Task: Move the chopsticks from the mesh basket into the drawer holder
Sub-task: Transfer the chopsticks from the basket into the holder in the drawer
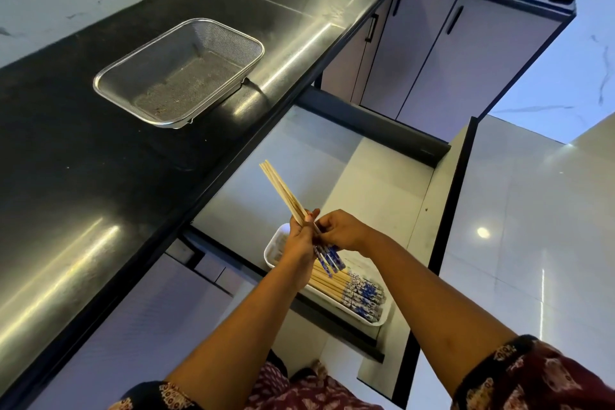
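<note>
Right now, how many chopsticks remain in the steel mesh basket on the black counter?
0. The steel mesh basket looks empty; one wooden chopstick bundle is in both hands, the rest lie in the white drawer holder.

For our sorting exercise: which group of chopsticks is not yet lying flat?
The bundle of chopsticks gripped by both hands, left hand and right hand, slanting upward; the other chopsticks lie flat in the white tray.
</note>
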Tool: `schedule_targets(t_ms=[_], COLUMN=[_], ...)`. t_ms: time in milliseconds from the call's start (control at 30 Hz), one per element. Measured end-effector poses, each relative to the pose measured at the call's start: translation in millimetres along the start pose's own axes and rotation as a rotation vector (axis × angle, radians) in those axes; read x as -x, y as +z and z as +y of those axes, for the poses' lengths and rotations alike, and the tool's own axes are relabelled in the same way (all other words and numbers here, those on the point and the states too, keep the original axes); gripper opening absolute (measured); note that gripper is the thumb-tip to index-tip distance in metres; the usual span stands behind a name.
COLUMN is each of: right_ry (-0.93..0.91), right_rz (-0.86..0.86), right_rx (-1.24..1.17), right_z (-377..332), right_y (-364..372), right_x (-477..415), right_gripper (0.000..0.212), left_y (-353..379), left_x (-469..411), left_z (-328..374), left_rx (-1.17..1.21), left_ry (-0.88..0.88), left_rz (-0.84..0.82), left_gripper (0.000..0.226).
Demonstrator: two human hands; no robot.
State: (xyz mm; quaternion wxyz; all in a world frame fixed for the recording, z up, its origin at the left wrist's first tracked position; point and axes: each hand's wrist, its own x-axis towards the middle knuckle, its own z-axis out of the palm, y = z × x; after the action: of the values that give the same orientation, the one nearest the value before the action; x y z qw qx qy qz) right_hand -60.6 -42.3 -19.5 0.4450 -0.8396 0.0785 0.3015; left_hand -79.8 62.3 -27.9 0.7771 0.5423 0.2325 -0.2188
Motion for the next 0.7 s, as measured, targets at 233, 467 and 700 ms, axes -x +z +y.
schedule_targets(t_ms=[233,467,700], right_ry=[0.067,0.194,0.251], right_rz=[-0.032,-0.129,-0.129], right_rx=[0.219,0.504,0.613], right_z=[25,53,68], right_y=[1,14,28], right_x=[6,15,14], right_gripper=[0.03,0.033,0.035], left_y=[-24,-70,-79], left_x=[-19,-18,-31], left_z=[-6,-9,-31], left_rx=[-0.222,-0.931,-1.464], left_ry=[0.05,0.54,0.607], left_rz=[0.197,0.196,-0.208], left_gripper=[0.04,0.053,0.027])
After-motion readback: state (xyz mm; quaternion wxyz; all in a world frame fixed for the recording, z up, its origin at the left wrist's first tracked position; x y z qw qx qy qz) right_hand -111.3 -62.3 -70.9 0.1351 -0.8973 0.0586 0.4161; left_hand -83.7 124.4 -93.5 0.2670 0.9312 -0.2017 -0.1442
